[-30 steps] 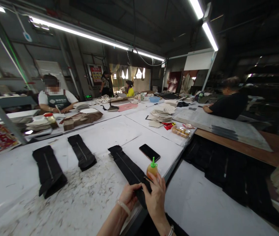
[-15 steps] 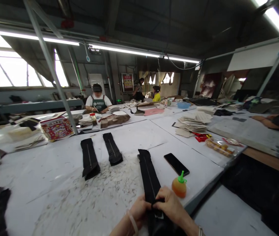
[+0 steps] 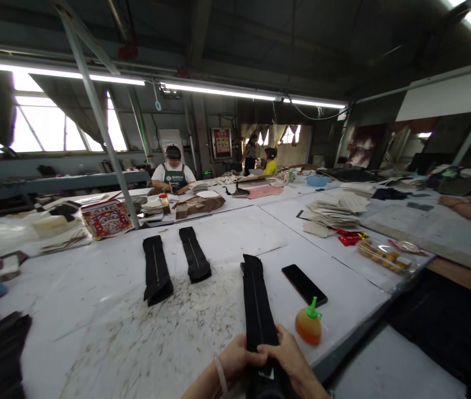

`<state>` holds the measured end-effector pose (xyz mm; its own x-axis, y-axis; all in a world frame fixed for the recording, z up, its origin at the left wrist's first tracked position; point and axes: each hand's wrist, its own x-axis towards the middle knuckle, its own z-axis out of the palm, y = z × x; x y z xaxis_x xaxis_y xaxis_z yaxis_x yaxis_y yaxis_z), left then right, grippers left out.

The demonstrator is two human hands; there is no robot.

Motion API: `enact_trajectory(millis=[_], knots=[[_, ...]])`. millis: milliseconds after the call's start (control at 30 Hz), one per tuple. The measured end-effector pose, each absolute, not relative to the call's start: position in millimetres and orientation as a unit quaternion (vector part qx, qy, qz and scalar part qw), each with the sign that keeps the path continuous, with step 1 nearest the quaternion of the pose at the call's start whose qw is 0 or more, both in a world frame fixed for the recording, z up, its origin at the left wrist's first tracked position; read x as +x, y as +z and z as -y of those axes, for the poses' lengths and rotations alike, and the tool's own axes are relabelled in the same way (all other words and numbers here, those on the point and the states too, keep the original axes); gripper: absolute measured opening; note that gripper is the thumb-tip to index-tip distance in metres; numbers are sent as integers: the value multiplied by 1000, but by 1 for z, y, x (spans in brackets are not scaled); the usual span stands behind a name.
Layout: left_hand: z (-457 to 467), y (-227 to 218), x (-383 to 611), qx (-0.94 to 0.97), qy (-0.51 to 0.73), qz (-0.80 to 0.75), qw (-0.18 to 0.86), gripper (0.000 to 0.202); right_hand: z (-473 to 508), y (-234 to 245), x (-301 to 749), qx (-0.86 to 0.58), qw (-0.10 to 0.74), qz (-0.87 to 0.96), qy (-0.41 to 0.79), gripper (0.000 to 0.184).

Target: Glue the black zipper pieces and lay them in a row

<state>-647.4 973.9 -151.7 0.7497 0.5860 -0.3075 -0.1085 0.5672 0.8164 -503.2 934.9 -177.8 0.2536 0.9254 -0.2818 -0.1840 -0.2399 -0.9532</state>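
Note:
A long black fabric strip with a zipper line down its middle (image 3: 256, 305) stretches away from me on the white table. My left hand (image 3: 237, 354) grips its near left edge, thumb on top. From the other side, my right hand (image 3: 283, 352) is closed on the right edge, its thumb meeting the left one over the strip. A small white tag shows just below the thumbs. The near end is dark and hard to make out. Two similar black zippered pieces, a left one (image 3: 157, 271) and a right one (image 3: 194, 255), lie further left.
Right of the strip are a black phone (image 3: 304, 284) and a squeeze bottle (image 3: 308, 324) with a green nozzle. Black pieces (image 3: 0, 354) lie at near left. Stacked sheets (image 3: 331, 213) and a clear snack box (image 3: 383, 256) stand beyond. A co-worker (image 3: 173, 173) sits across the table.
My right hand has gone from pinching a raised fold of black material to lying along the strip's right edge. The fold is flat now. The whole view has shifted slightly.

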Motion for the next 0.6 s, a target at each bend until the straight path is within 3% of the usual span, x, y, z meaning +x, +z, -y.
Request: enact_trajectory(millis=[100,200,300,367,467,600], knots=[[-985,-151,-650,537,151,-387,734,66,-934,-181,-505,-588,542,315,510,40],[-994,-135,-652,725,32,-526,443,64,-935,-183,-506,-627,527,322,475,38],[-1001,-119,-651,815,-20,-541,209,85,-936,-184,-507,-643,511,334,463,39],[-1010,-114,-646,871,-26,-450,193,98,-936,-183,-508,-643,512,341,456,41],[-1030,-111,-632,940,-70,-233,240,95,-937,-181,-508,-644,533,350,422,47],[-1053,-106,-602,948,-188,-108,234,94,-931,-179,-513,-662,527,347,405,30]])
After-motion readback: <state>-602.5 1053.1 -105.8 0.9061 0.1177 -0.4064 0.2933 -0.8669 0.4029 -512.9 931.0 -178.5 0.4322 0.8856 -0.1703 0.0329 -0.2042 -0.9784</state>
